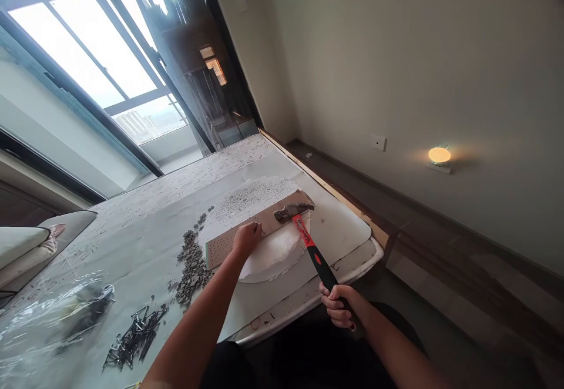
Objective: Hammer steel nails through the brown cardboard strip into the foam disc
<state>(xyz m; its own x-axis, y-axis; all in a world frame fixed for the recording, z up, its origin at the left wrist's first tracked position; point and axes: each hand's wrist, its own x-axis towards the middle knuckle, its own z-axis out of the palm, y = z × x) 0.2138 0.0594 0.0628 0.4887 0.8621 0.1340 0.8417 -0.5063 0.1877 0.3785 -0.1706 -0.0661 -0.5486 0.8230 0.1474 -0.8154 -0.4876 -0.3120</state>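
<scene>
Step in hand, by judgement: nail-driving into board. Left hand on the board's middle, grip curled shut, perhaps pinching a nail, too small to confirm. Right hand at the handle end of hammer, grip closed round it, head resting on the board's far end. Board flat across white foam disc on the paper-covered bed. Next stroke calling for a short lift and fingers off the line. Bed edge near the disc, open floor to the right, rubble pile and loose nails to the left.
</scene>
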